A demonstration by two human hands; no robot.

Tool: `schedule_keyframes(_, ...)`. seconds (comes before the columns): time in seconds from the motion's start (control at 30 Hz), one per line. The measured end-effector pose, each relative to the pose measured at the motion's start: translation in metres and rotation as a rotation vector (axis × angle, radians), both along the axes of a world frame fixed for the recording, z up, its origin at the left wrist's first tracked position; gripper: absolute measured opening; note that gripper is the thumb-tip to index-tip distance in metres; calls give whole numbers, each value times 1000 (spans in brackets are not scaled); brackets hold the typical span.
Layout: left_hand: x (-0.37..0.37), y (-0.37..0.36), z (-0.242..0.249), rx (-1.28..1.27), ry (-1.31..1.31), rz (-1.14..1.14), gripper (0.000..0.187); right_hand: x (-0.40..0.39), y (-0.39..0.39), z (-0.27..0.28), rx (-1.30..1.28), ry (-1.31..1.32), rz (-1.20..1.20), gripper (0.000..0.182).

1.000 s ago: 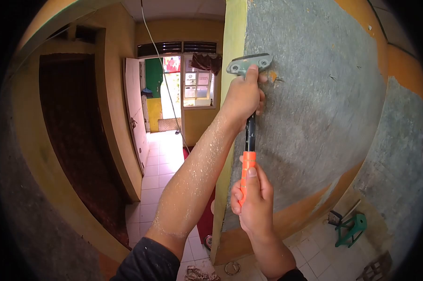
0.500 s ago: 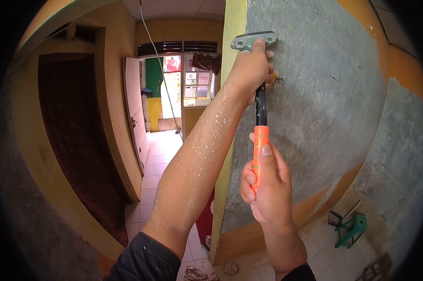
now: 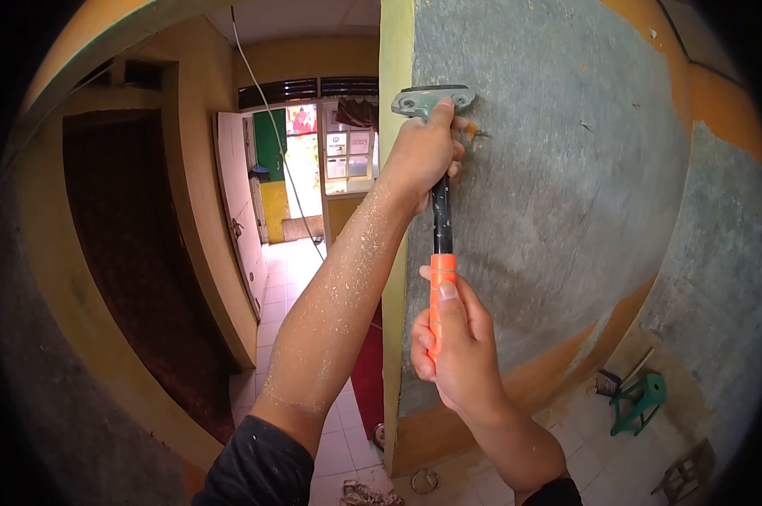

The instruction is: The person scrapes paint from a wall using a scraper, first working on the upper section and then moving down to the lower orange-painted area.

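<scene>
A wall scraper (image 3: 442, 221) with a wide grey-green head, black shaft and orange grip is held upright against the wall's edge. My left hand (image 3: 427, 156) is closed around the shaft just below the head, its thumb pressed on the head. Lower down, my right hand (image 3: 463, 350) wraps the orange grip, thumb lying along it. The head rests at the corner where the yellow-green painted edge (image 3: 396, 51) meets the bare grey wall (image 3: 558, 194). Pale flakes cling to my left forearm.
A green stool (image 3: 642, 403) stands on the tiled floor at lower right. A crumpled cloth (image 3: 368, 494) lies at the bottom. Left of the wall, a cable (image 3: 267, 105) hangs before a passage with an open white door (image 3: 236, 202). A dark door (image 3: 132, 244) is further left.
The scraper and both hands have moved downward along the wall edge. The whole view has shifted slightly. Both hands keep their grip.
</scene>
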State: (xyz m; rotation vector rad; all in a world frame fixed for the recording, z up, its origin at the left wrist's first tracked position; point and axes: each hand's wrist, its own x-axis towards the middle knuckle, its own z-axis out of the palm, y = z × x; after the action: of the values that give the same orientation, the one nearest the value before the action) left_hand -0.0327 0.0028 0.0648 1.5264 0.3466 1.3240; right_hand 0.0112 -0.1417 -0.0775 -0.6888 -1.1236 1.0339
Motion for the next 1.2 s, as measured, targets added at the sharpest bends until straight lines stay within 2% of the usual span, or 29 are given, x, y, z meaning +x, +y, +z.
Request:
schedule_keyframes(0.2,10,-3,-65,-40,36,18,45,8,-4,-57,-58,24,32,42)
schedule_keyframes(0.53,39,-18,-270,-320,125,76,51,83,-34,-235,-366,-122,60,38)
schedule_keyframes(0.67,64,-29,-319,-519,31,50,49,114,-49,-268,-499,-147,43,36)
schedule_keyframes(0.87,114,-35,-388,-788,-145,117,46,182,-53,-334,-439,-343,-58,32)
schedule_keyframes(0.97,142,-54,-449,-905,-206,171,47,234,-66,-384,-297,-647,-107,32)
schedule_keyframes(1.07,160,-80,-491,-943,-251,196,45,261,-82,-419,-283,-654,-80,32)
schedule_keyframes(1.17,169,-105,-518,-964,-232,177,41,282,-104,-417,-640,-491,173,33)
schedule_keyframes(1.2,169,-111,-523,-975,-237,152,38,287,-107,-419,-671,-449,224,32)
